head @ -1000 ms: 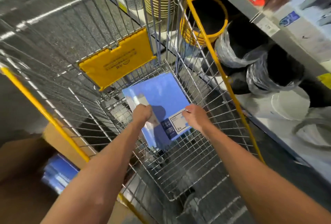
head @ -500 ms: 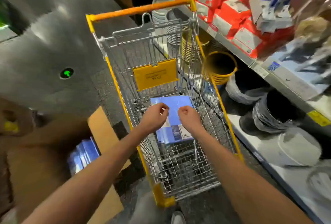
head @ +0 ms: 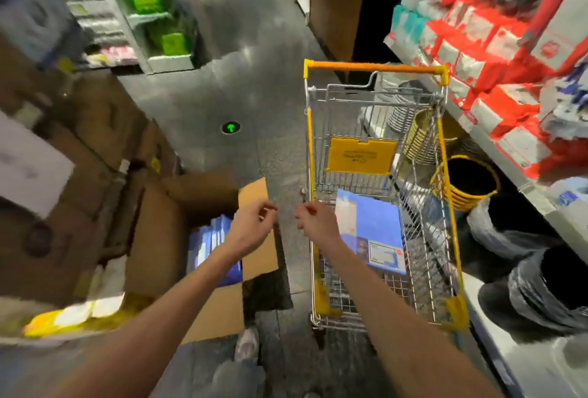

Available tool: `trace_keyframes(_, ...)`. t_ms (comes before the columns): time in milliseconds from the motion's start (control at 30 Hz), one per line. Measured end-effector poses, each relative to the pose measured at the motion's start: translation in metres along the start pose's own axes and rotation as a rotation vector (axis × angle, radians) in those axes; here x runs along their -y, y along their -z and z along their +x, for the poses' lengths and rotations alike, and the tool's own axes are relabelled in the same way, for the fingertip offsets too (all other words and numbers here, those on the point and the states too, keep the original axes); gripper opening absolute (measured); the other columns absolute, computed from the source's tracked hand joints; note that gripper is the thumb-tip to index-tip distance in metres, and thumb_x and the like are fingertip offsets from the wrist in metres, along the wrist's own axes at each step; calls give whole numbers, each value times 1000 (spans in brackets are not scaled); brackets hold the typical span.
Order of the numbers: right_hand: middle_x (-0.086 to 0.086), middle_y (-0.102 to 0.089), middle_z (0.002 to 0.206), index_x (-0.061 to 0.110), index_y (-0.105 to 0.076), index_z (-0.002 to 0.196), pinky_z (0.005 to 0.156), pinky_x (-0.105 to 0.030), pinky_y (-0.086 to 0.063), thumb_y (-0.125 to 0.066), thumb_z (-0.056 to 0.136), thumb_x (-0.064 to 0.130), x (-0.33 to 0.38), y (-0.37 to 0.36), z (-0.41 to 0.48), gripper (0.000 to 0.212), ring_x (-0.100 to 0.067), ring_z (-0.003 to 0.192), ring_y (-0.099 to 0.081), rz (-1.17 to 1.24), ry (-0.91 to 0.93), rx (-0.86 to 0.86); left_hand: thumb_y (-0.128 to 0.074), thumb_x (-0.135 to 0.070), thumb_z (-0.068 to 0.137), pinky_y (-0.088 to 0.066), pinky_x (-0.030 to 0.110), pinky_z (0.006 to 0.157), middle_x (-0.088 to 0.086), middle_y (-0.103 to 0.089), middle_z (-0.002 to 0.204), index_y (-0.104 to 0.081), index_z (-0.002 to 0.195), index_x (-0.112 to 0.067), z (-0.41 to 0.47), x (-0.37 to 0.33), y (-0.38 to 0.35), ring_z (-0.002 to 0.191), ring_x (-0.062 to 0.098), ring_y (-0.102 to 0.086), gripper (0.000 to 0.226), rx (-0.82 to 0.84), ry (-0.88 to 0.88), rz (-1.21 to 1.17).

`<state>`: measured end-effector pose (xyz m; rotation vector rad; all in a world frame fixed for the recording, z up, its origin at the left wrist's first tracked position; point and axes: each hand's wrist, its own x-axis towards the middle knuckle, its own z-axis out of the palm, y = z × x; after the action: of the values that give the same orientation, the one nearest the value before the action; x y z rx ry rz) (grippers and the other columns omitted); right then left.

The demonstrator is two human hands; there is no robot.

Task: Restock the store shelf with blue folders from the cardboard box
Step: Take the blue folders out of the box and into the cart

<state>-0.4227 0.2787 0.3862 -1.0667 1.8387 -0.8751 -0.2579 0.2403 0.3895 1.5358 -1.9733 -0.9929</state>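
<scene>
Both hands hover in the air between the box and the cart, and neither one holds anything. The left hand (head: 253, 227) has its fingers loosely curled, with the thumb near the forefinger. The right hand (head: 313, 222), just beside it at 3 o'clock, is curled in the same relaxed way, close to the yellow side rail of the shopping cart (head: 375, 68).

The blue folders (head: 208, 249) stand upright in a tight row inside the open cardboard box (head: 159, 238) on the floor, at 8 o'clock from the hands. A single blue folder (head: 378, 222) lies flat on the wire bottom of the cart, at 3 o'clock. The store shelf (head: 526, 189) runs along the right side, from 1 to 4 o'clock, beyond the cart.

I judge that the next reach goes to the box. The folders look glossy and closely packed, so pulling some out may drag their neighbours up or let them slip from the fingers. The box flap (head: 253, 189) stands just under the left hand and may catch the wrist. The cart probably rolls easily, and a bump from the right forearm may push it away from the shelf.
</scene>
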Motion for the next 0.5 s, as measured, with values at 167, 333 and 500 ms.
trace_keyframes(167,-6,-72,88,23,-67,87,74,-39,-56,-54,99,27,24,-71,-3,18,-20,80,-69,12,-5,176,-56,-22,101,-58,34,78,-7,-72,90,-69,109,-17,-22,60,50,82,8,-68,15,-80,130,8)
trace_keyframes(333,-12,-72,94,20,-65,86,73,-43,-52,-51,97,31,34,-161,18,21,-27,84,-67,-85,-50,325,-55,-21,101,-60,43,78,-2,-74,90,-65,99,-25,-23,141,86,78,13,-71,10,-123,285,-54)
trace_keyframes(500,-14,-72,97,10,-67,97,80,-43,-57,-50,97,28,32,-249,62,25,-32,89,-69,-177,-154,417,-53,-34,92,-60,48,78,4,-75,89,-67,102,-20,2,231,108,79,22,-72,22,-83,415,-125)
